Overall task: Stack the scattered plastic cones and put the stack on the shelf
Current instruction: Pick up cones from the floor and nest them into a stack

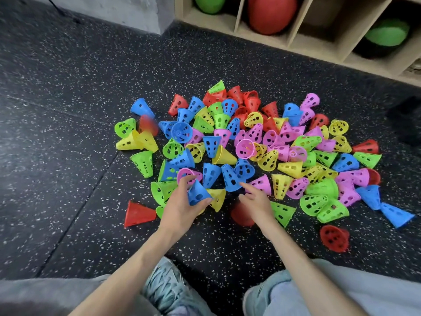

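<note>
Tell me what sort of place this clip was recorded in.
Probably a gym or play room: speckled rubber floor, wooden cubby shelf holding a big red ball and green balls, and a heap of perforated plastic cones on the floor.

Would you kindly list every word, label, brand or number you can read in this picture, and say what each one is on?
No readable text in this view.
Plastic cones: holes only, no print visible.
Blue cone in the left hand: no marking.
Wooden shelf and the balls in it: no labels visible.
Sneakers: no logo can be made out.
</note>
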Motion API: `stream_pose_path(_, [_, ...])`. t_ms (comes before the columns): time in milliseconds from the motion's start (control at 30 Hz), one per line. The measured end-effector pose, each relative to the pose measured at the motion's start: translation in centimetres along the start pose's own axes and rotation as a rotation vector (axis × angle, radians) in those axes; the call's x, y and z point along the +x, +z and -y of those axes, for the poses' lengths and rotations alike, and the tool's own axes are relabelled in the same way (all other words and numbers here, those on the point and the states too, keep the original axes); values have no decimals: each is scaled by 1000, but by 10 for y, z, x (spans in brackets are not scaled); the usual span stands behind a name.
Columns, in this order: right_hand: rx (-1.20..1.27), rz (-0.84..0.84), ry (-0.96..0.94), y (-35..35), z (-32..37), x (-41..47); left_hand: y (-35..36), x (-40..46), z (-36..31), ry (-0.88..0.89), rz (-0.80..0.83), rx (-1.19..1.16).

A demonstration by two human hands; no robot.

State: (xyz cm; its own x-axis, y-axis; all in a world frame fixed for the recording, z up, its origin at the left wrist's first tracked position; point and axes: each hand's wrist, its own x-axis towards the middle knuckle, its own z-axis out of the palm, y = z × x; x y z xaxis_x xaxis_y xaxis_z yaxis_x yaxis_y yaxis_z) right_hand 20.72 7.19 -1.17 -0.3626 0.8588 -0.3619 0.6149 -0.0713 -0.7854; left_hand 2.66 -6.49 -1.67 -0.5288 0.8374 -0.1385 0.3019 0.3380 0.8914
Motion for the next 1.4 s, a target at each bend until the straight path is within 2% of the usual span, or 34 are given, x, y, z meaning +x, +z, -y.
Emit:
stream_pose_path(233, [-24, -24, -18, -9, -12, -11, 1, -7, 1, -2, 18, 92])
stream_pose_path(467, [-212, 96, -47, -14, -32, -21, 5, -15, -4, 13, 30, 124])
stream_pose_path(700, [-273, -49, -144, -25, -40, -40, 12, -21, -15, 61, 34, 148])
stream_pose_path(933, [-181, -172, -172, -28, -32, -45, 16, -30, -13, 74, 71, 204])
stream_pose_path(1100, [-135, -106, -145, -27, -35, -44, 16, -33, -12, 83, 99, 236])
stream_pose_path(1267, [-134, -153, -88, -24, -53, -45, 18, -36, -4, 70, 154, 305])
stream_pose_path(1400, [-26, -140, -54, -23, -49, -45, 20, -38, 1, 75, 191, 347])
